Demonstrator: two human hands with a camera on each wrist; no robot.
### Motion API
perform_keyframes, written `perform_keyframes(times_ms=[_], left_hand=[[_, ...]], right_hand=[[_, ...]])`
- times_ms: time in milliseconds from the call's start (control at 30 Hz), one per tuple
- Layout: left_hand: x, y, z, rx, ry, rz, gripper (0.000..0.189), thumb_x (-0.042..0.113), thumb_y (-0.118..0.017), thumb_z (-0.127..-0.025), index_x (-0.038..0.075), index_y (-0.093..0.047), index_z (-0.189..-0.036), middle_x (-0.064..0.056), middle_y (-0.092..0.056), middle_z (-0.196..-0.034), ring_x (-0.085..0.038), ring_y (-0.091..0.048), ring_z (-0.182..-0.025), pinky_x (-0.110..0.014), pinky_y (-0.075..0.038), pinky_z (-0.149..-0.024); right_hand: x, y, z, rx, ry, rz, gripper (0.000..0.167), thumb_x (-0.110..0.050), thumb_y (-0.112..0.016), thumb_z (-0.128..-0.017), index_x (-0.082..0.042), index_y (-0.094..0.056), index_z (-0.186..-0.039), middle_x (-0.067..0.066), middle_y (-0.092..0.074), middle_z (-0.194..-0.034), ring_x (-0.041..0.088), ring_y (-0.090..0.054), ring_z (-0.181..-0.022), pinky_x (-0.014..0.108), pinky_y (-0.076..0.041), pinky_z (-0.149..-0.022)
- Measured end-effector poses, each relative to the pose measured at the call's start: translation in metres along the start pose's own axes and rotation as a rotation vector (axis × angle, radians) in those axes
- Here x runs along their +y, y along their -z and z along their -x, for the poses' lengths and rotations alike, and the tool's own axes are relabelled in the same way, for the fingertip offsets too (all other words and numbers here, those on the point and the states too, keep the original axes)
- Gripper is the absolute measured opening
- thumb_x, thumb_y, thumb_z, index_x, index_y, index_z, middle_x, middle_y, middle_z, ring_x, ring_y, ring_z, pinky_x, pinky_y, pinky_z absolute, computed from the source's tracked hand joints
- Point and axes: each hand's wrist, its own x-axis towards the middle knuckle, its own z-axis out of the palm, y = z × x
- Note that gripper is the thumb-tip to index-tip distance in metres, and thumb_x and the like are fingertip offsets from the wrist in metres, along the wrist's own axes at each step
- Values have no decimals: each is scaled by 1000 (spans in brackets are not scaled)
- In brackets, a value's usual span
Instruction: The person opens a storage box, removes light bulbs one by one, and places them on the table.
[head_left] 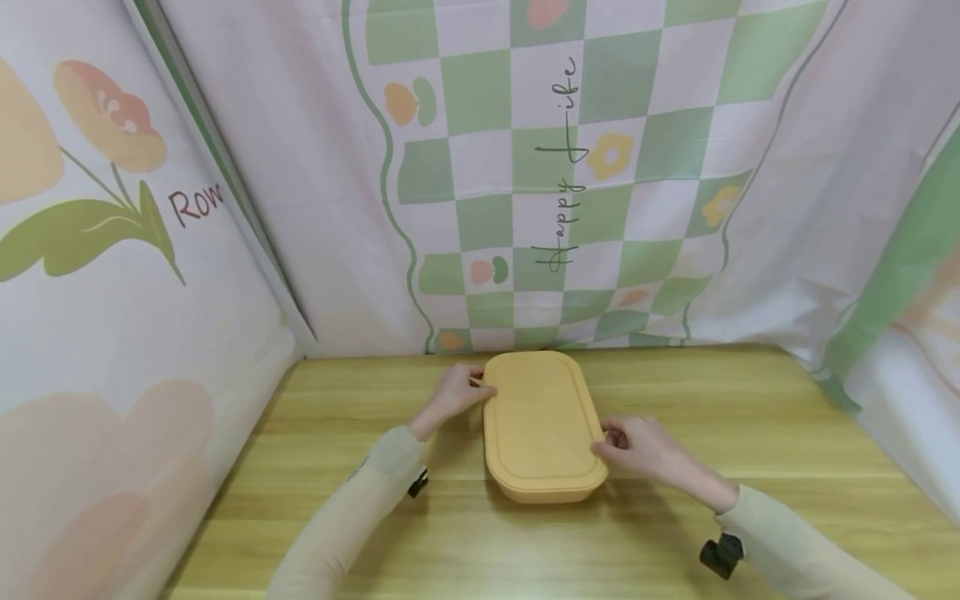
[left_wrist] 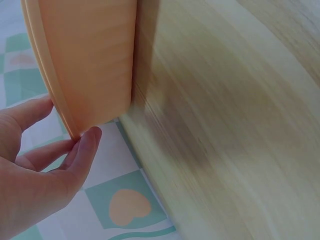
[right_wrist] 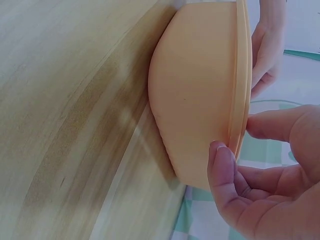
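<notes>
A yellow rectangular lidded box [head_left: 542,421] with rounded corners sits on the wooden table, its lid [head_left: 536,400] on top. My left hand [head_left: 453,392] pinches the lid's rim at the far left side, thumb on the upper face and fingers beneath the edge. On the nearer right side my right hand [head_left: 645,448] pinches the rim the same way. In the left wrist view the left fingertips [left_wrist: 90,140] curl under the rim. The right wrist view shows the right thumb [right_wrist: 272,123] on the lid and a fingertip [right_wrist: 222,160] against the wall below the rim.
The wooden table [head_left: 345,417] ends at the back against a hanging cloth [head_left: 476,167] with green and white checks. A flower-printed panel [head_left: 90,333] stands along the left edge, and more cloth [head_left: 900,375] hangs at the right.
</notes>
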Motion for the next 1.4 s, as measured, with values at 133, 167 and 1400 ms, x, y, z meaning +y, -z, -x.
perform_keyframes(times_ms=[133, 167, 1400], left_hand=[[0, 0, 0, 2, -1, -7, 24, 15, -70, -89, 1, -73, -109, -18, -75, -107, -31, -73, -95, -31, -62, -78], [0, -1, 0, 3, -3, -9, 24, 15, -70, -89, 1, -73, -109, -18, -75, -107, -31, -73, -95, -31, -62, -78], [18, 5, 0, 137, 32, -48, 31, 6, -69, -86, -2, -71, -116, -17, -77, -94, -3, -43, -47, -12, -37, -45]], right_hand=[[-2, 1, 0, -4, -8, 2, 14, -22, -67, -91, -9, -66, -87, -8, -54, -65, -2, -41, -55, 16, -37, -49], [-2, 1, 0, -4, -9, 1, 14, -22, -67, -91, -9, -66, -87, -8, -55, -65, -2, -41, -55, 16, -37, -49], [-17, 9, 0, 78, 32, 36, 12, -17, -71, -89, -10, -65, -82, -6, -60, -68, 1, -49, -58, 16, -44, -50]])
